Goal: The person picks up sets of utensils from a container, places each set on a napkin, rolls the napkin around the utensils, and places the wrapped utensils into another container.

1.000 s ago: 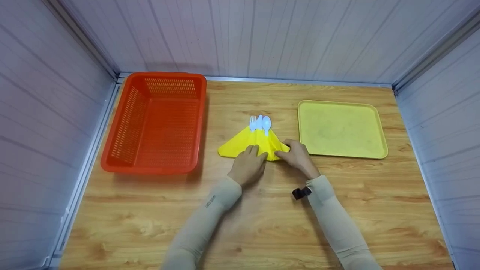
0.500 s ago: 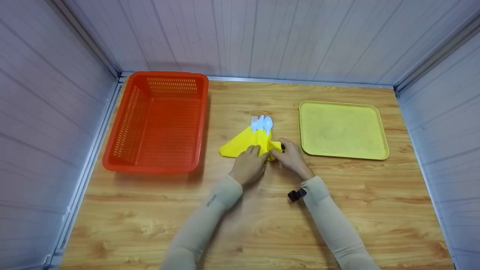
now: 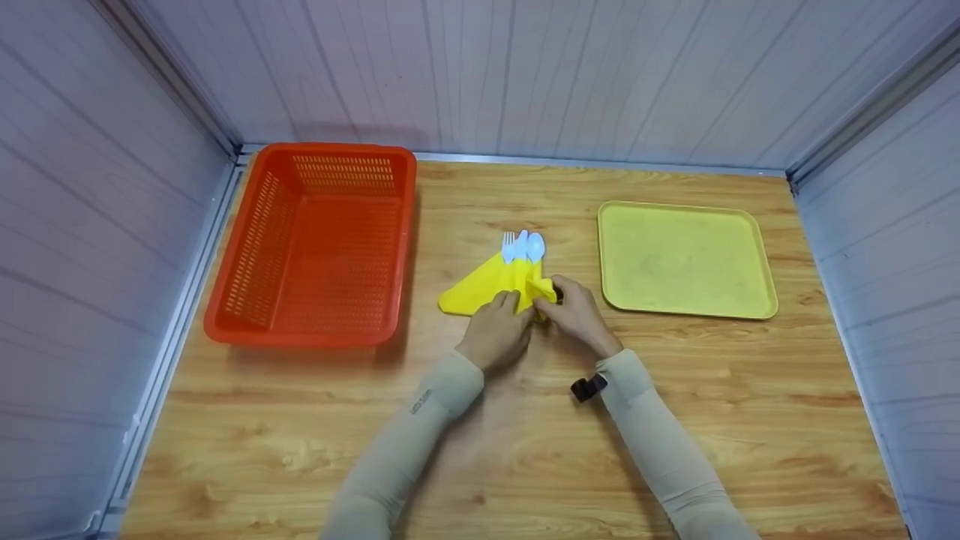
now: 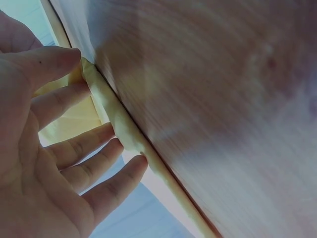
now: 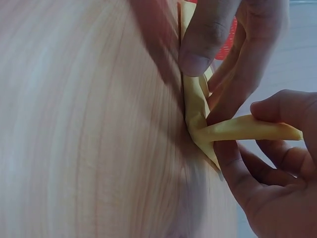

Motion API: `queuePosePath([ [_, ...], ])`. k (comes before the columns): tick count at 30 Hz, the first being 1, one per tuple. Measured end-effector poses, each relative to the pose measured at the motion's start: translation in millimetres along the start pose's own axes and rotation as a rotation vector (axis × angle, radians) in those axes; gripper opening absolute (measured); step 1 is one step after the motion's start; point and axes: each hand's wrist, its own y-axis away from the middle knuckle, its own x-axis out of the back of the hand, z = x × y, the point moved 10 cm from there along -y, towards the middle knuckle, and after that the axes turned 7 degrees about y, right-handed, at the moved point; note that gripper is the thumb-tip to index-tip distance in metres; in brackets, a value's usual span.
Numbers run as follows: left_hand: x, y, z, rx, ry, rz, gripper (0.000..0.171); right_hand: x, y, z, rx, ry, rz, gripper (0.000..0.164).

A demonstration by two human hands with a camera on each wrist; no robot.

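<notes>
A folded yellow napkin (image 3: 476, 289) lies mid-table, its left corner spread out as a point. From its upper edge stick out the heads of a white fork (image 3: 508, 246), a knife (image 3: 522, 244) and a spoon (image 3: 535, 246), side by side; their handles are covered. My left hand (image 3: 495, 334) presses on the napkin's near edge with fairly straight fingers, which the left wrist view shows touching the fold. My right hand (image 3: 581, 315) pinches the napkin's right flap (image 5: 247, 130) between thumb and fingers, lifted and bent inward over the middle.
An orange-red basket (image 3: 403, 262) with slotted walls stands at the back left. At the right lies a yellow-green tray (image 3: 686, 259). Pale panels (image 3: 487, 75) enclose the wooden table (image 3: 540, 465) at the back and sides.
My right hand has moved left, folding the napkin's right corner inward toward the cutlery. The left hand has stayed in place on the napkin.
</notes>
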Motion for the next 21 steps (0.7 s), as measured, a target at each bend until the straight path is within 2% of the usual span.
queuePosePath([
  [5, 5.4, 2.1, 3.5, -0.047, -0.027, 0.051, 0.038, -1.7, 1.6, -4.8, 0.015, 0.013, 0.010, 0.019],
  [10, 3.0, 2.6, 4.1, -0.054, -0.016, 0.007, 0.045, -4.8, 4.4, -6.5, 0.012, -0.009, 0.024, 0.031],
  [15, 0.2, 5.5, 1.8, -0.036, 0.035, -0.046, 0.043, -8.1, 7.3, -5.0, -0.016, -0.065, 0.024, 0.042],
  [18, 0.5, 8.3, 1.2, -0.046, 0.067, -0.045, 0.042, -8.2, 9.3, -6.3, -0.020, -0.067, 0.033, 0.042],
  [21, 1.7, 10.8, 0.5, -0.062, 0.084, -0.019, 0.041, -8.7, 11.0, -11.1, 0.005, -0.037, 0.042, 0.035],
])
